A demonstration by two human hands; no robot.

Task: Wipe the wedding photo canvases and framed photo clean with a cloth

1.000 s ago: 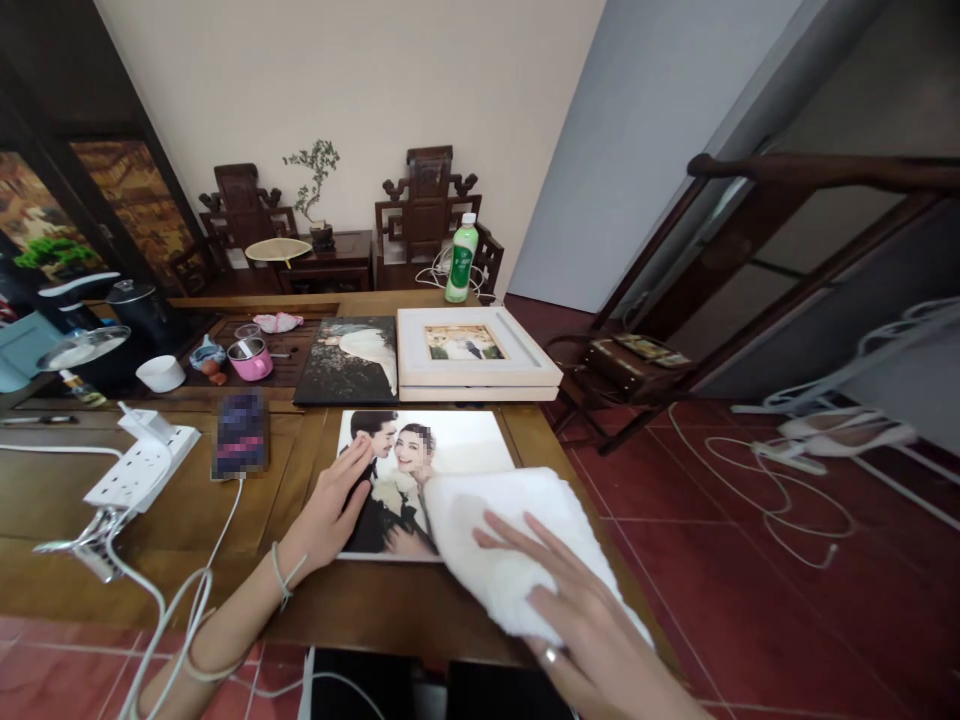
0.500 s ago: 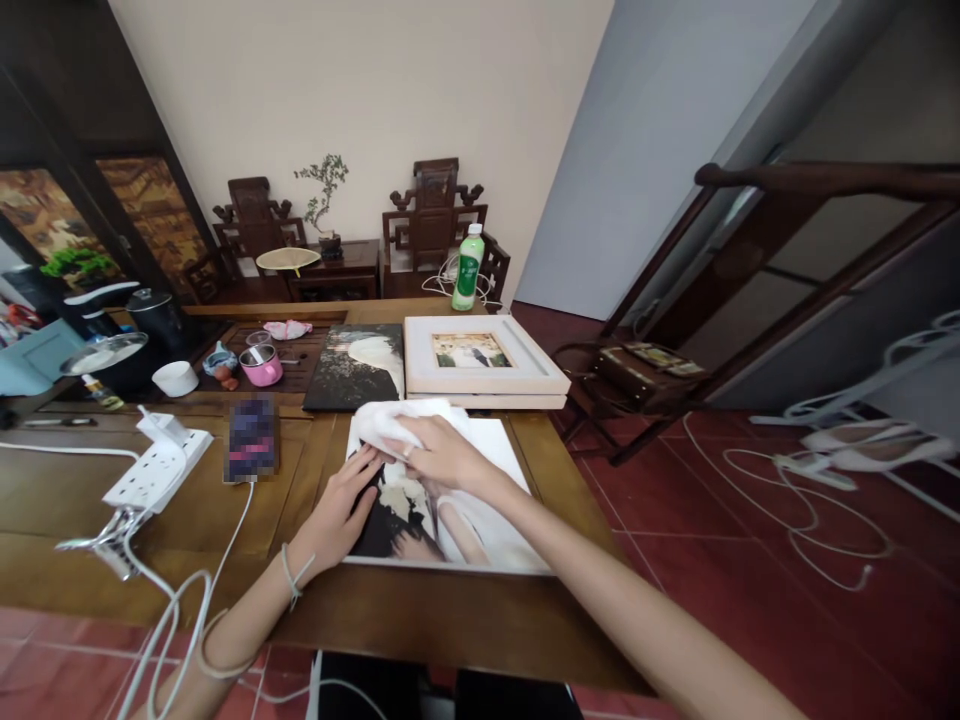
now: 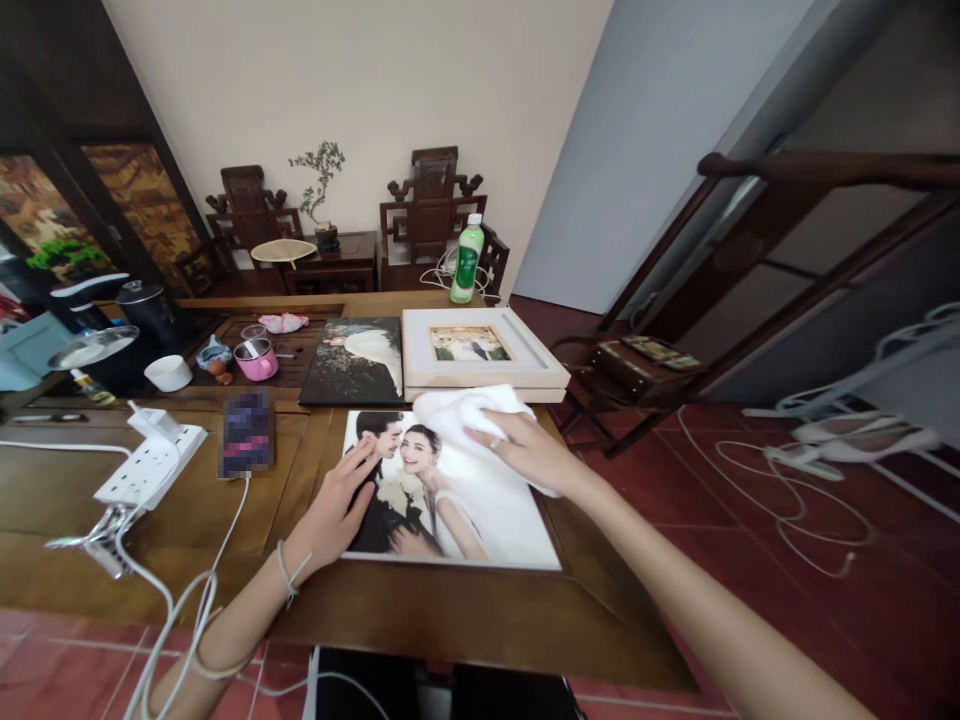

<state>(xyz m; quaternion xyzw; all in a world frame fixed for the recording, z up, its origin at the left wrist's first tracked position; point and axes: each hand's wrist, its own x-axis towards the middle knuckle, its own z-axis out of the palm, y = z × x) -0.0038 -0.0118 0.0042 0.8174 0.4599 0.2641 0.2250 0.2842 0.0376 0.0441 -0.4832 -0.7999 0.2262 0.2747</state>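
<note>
A large frameless wedding photo panel (image 3: 480, 520) lies flat on the wooden table (image 3: 187, 540) in front of me. My left hand (image 3: 334, 510) rests flat on its left part, fingers spread, holding it down. My right hand (image 3: 525, 450) presses a white cloth (image 3: 457, 410) onto the panel's far right corner, its fingers closed over the cloth.
Behind the panel lie a dark photo print (image 3: 352, 360) and a white framed photo (image 3: 476, 350), with a green bottle (image 3: 466, 258) beyond. A phone (image 3: 246, 432), a power strip (image 3: 146, 465) with cables, a pink pot (image 3: 256, 358) and a white bowl (image 3: 168, 372) sit to the left.
My right hand carried the cloth from the panel's near right side up to its far edge, then across to the far right corner. My left hand stayed put.
</note>
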